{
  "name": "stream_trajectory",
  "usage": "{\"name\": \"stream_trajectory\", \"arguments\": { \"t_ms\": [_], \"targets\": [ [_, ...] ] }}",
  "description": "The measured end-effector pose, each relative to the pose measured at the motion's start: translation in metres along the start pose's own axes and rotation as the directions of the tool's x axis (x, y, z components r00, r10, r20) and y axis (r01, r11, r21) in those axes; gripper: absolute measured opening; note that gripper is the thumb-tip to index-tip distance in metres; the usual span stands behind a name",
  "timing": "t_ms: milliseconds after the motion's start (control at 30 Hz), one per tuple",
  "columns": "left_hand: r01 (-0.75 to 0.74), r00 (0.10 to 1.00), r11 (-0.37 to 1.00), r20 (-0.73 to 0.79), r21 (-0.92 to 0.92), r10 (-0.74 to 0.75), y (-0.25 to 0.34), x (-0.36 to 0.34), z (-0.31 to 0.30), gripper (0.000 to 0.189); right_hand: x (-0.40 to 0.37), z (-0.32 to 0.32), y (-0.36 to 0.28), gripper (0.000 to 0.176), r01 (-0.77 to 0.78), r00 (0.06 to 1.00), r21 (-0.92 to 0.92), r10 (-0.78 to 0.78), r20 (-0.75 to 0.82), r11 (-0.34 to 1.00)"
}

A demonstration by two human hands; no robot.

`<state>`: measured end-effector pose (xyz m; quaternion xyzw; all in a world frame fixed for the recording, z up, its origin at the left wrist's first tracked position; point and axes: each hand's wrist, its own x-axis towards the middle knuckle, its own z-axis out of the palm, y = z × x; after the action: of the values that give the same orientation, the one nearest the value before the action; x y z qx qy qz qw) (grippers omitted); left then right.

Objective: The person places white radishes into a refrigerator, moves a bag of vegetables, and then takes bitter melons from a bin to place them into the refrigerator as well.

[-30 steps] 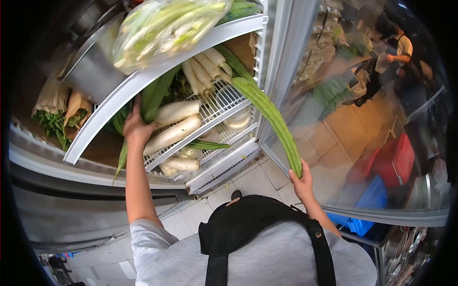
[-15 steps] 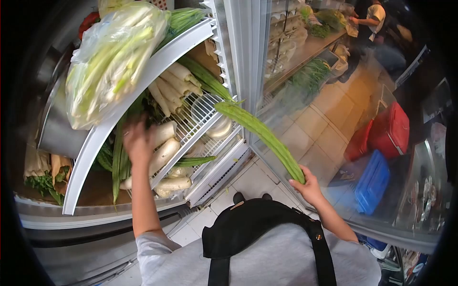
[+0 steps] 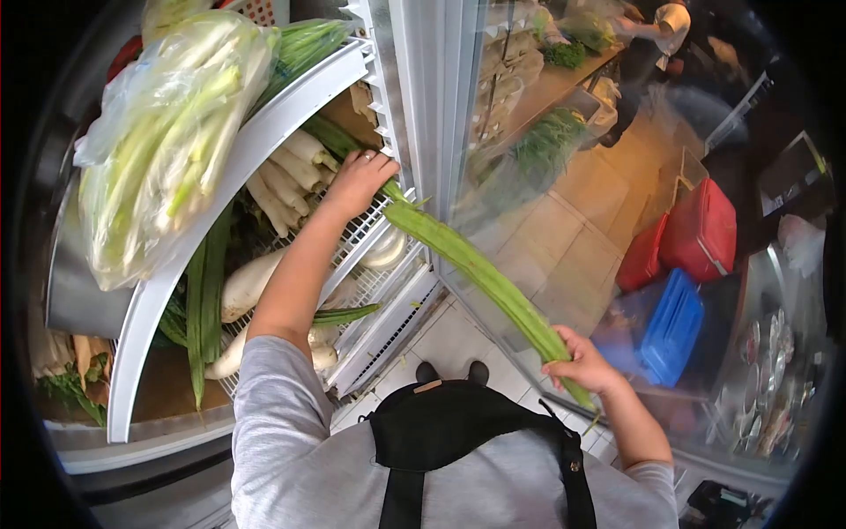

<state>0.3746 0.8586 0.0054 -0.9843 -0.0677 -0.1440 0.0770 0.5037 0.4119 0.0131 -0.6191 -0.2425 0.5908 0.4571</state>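
I stand at an open fridge. My right hand (image 3: 582, 365) grips the lower end of a long green ridged gourd (image 3: 476, 268), which slants up toward the wire shelf (image 3: 366, 227). My left hand (image 3: 359, 179) reaches onto that shelf and closes over another long green gourd (image 3: 331, 136) beside a bunch of pale thin radishes (image 3: 284, 176). Thick white radishes (image 3: 248, 283) lie further left on the shelf. A clear bag of pale green stalks (image 3: 167, 141) sits on the shelf above.
The glass fridge door (image 3: 564, 167) stands open on my right. Red (image 3: 701, 231) and blue (image 3: 671, 327) crates sit on the tiled floor behind it. Another person (image 3: 656, 26) works at a counter far back. A steel pot (image 3: 75, 282) and wrapped greens (image 3: 66, 366) sit at the left.
My left hand left the white radishes and moved right to the green gourd at the shelf's back. My right hand slid the held gourd lower and rightward.
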Motion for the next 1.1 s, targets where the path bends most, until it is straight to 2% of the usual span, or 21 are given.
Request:
{"name": "stream_trajectory", "arguments": {
  "t_ms": [67,133,233,433,533,567,667,800,833,933,1067,1100],
  "targets": [
    [-0.012,1.0,0.998,0.015,0.06,0.011,0.0,0.002,-0.002,0.03,-0.005,-0.01,-0.004,0.057,-0.041,0.999,-0.037,0.041,-0.001,0.998],
    [-0.048,0.998,0.998,-0.026,0.042,0.049,-0.006,0.003,0.004,0.035,-0.014,-0.02,-0.008,0.055,-0.052,0.999,-0.051,0.052,-0.011,0.997],
    [-0.073,0.997,0.997,-0.014,-0.03,0.073,-0.01,0.002,-0.003,0.042,-0.031,-0.028,-0.002,0.056,-0.034,0.992,-0.07,0.025,-0.123,0.997],
    [-0.134,0.991,0.991,-0.03,0.001,0.134,-0.023,0.003,0.0,0.032,-0.044,-0.007,0.017,0.062,0.037,0.978,0.118,-0.012,-0.208,0.992],
    [-0.086,0.989,0.992,0.129,0.093,0.074,-0.029,0.01,0.009,0.026,-0.034,0.0,0.015,0.061,0.098,0.974,0.147,-0.065,-0.218,0.984],
    [-0.115,0.991,0.985,0.089,0.13,0.104,-0.034,0.011,0.016,0.022,-0.032,0.002,0.012,0.061,0.109,0.974,0.145,-0.076,-0.215,0.983],
    [-0.089,0.978,0.989,0.196,0.12,0.065,-0.03,0.017,0.002,0.023,-0.02,0.007,-0.004,0.062,0.106,0.968,0.098,-0.08,-0.237,0.989],
    [-0.051,0.994,0.998,0.092,-0.035,0.054,-0.041,0.013,-0.025,0.026,-0.018,0.001,-0.019,0.063,0.096,0.972,0.031,-0.087,-0.216,0.995],
    [-0.025,0.994,1.0,0.108,-0.009,0.026,-0.046,0.012,-0.03,0.03,-0.019,-0.001,-0.022,0.063,0.093,0.975,0.02,-0.087,-0.207,0.995],
    [0.048,0.998,0.988,0.054,-0.146,-0.041,-0.049,0.012,-0.051,0.037,-0.018,0.001,-0.04,0.064,0.066,0.975,-0.007,-0.066,-0.21,0.998],
    [0.111,0.993,0.966,0.066,-0.232,-0.098,-0.064,0.008,-0.068,0.044,-0.023,-0.001,-0.058,0.065,0.039,0.971,-0.12,-0.066,-0.232,0.992],
    [0.146,0.986,0.972,0.112,-0.183,-0.127,-0.062,0.007,-0.076,0.046,-0.023,-0.001,-0.061,0.064,0.027,0.977,-0.147,-0.058,-0.207,0.989]
  ]
}}
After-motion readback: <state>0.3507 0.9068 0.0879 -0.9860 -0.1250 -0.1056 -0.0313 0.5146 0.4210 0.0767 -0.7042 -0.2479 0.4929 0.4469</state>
